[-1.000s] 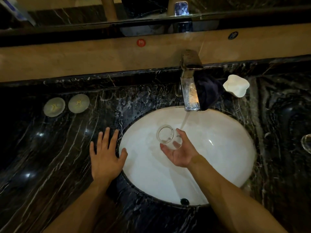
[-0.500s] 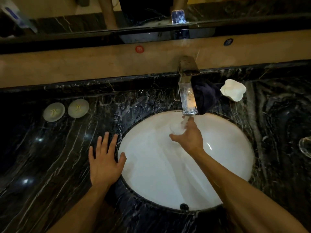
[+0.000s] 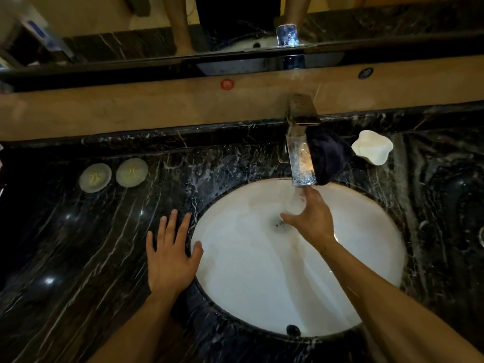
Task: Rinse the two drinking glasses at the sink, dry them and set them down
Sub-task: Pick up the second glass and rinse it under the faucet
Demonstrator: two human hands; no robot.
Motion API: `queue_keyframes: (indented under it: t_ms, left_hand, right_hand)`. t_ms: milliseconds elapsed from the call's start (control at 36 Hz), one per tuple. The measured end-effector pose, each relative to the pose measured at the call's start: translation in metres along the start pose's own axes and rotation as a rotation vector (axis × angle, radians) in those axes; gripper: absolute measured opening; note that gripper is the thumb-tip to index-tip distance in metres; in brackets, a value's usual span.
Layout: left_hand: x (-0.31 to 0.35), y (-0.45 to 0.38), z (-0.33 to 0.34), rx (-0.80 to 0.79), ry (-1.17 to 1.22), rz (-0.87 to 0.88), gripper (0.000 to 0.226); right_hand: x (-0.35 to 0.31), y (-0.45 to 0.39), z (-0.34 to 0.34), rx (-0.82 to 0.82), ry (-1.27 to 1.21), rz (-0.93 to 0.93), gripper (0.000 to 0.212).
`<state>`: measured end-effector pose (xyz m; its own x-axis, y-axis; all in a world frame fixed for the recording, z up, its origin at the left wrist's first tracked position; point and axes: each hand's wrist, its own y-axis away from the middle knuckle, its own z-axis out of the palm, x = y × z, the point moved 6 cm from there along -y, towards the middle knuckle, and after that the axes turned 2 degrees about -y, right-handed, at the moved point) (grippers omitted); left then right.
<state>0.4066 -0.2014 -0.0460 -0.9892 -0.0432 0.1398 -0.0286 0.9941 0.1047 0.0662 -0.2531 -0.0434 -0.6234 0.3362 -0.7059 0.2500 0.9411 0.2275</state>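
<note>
Directly beneath the chrome faucet (image 3: pixel 301 153), a right hand (image 3: pixel 311 218) grips a clear drinking glass (image 3: pixel 294 204), fingers and thumb curled round it over the white oval basin (image 3: pixel 248 271), where running water blurs its outline. Meanwhile the left hand (image 3: pixel 170 258) lies flat with fingers spread on the black marble countertop (image 3: pixel 78 258), thumb reaching over the basin's rim. Beside the faucet sits a dark cloth (image 3: pixel 327 155), with a white soap dish (image 3: pixel 372 148) to its right. Two round pale coasters (image 3: pixel 114 174) rest side by side at the counter's left. What may be a second glass (image 3: pixel 481 235) shows only partly at the frame's right edge.
</note>
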Motion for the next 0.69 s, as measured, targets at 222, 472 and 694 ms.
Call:
queue_keyframes:
  t_ms: [222, 472, 694]
  left_hand:
    - [0.0, 0.0, 0.001, 0.01, 0.004, 0.002, 0.071]
    - [0.001, 0.0, 0.0, 0.013, 0.011, 0.008, 0.071]
    - [0.001, 0.001, 0.001, 0.004, -0.003, 0.004, 0.071]
  right_hand:
    - [0.009, 0.01, 0.003, 0.065, -0.088, 0.063, 0.083]
    - [0.01, 0.009, 0.007, 0.013, -0.072, 0.11, 0.087]
    - [0.013, 0.016, 0.0, 0.088, -0.062, 0.142, 0.08]
